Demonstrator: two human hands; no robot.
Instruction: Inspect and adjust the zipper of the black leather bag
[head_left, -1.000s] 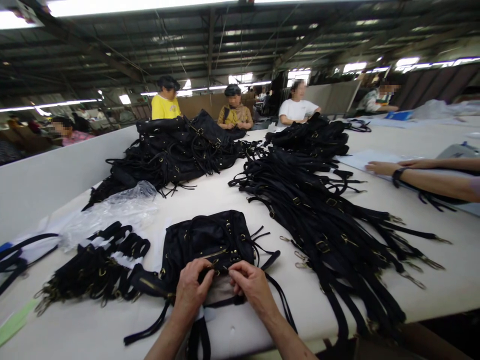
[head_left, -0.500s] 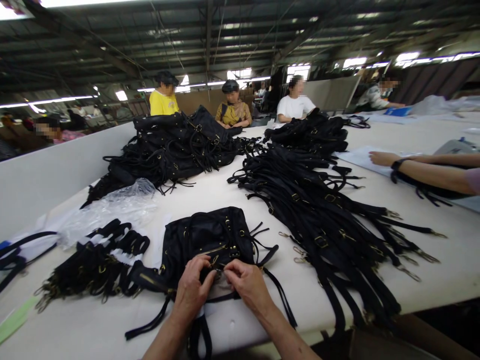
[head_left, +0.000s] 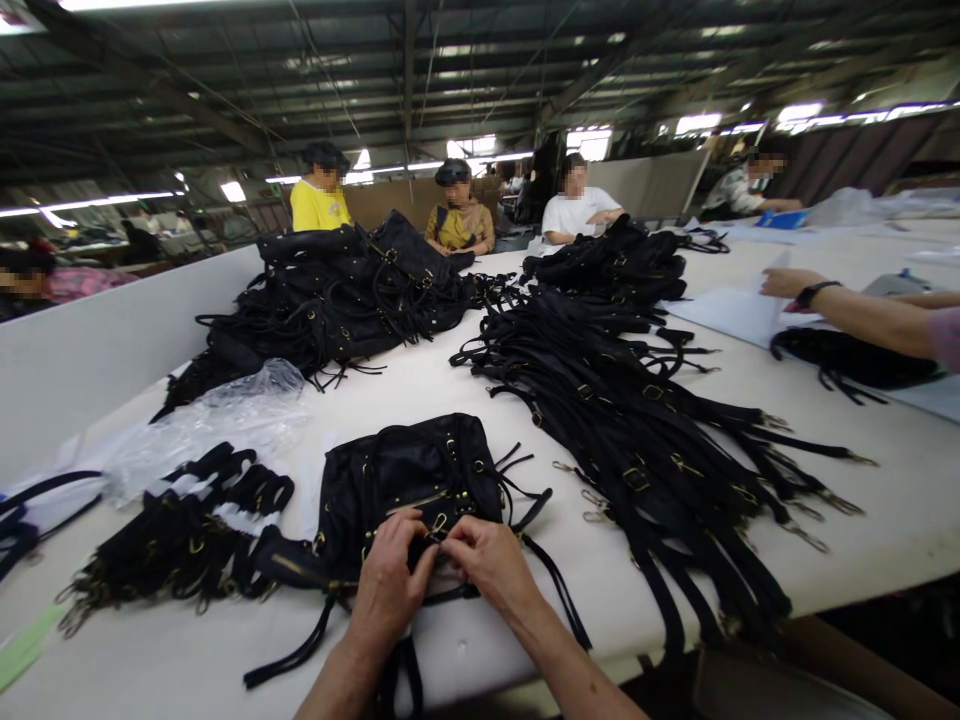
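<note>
A black handbag (head_left: 409,460) with gold-coloured zips and studs lies on the white table in front of me. Over its near edge, my left hand (head_left: 394,570) has thumb and fingers pinched close together by a small gold snap hook (head_left: 437,527). My right hand (head_left: 487,560) pinches just beside it, the fingertips of both hands almost meeting. What exactly sits between the fingertips is too small and partly covered to make out. Black strap ends and tassels (head_left: 555,570) spread from the bag's right side.
Left of the bag lies a bundle of black straps (head_left: 165,540) with metal hooks, and behind it clear plastic (head_left: 217,420). A large heap of black bags (head_left: 352,290) stands at the back. Long straps (head_left: 637,430) cover the right side. A co-worker's hand (head_left: 791,283) holds white sheet material.
My hands stay at the same spot on the bag, with small finger movements near the hook. On the right, the co-worker's hand has lifted the edge of a white sheet.
</note>
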